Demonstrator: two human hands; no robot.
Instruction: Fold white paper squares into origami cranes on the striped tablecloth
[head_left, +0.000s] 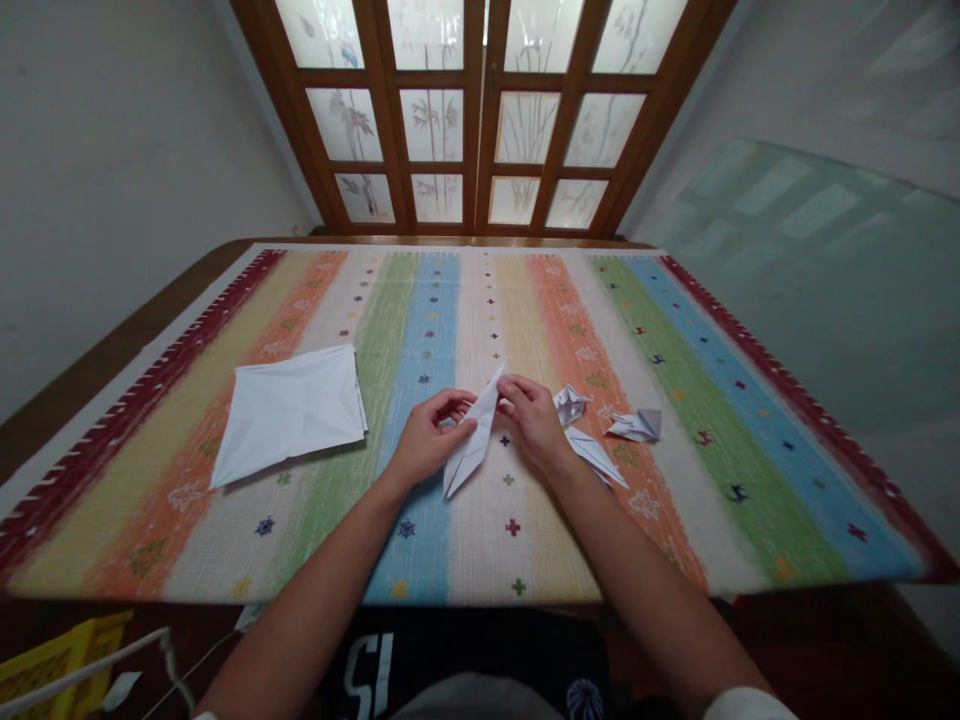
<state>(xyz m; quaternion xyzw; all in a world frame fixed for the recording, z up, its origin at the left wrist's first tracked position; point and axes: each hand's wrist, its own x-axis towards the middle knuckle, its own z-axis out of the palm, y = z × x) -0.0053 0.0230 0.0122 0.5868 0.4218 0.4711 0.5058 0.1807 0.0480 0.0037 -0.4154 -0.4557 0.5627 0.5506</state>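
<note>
A narrow, pointed piece of folded white paper (471, 448) is held between my two hands, a little above the striped cloth. My left hand (433, 432) pinches its left edge, thumb lying on the near face and fingers curled behind. Up near the top point, my right hand (531, 415) grips the right edge between thumb and fingertips. Just right of that hand lie several folded paper figures: one (570, 404) partly behind the hand, a flatter pointed one (596, 456), and another (636, 425) farther right.
A stack of white paper sheets (296, 408) lies on the left of the striped tablecloth (510, 540). Wooden doors with glass panes (431, 125) stand behind the table. Below the near left edge is a yellow plastic basket (64, 665) beside a white tube.
</note>
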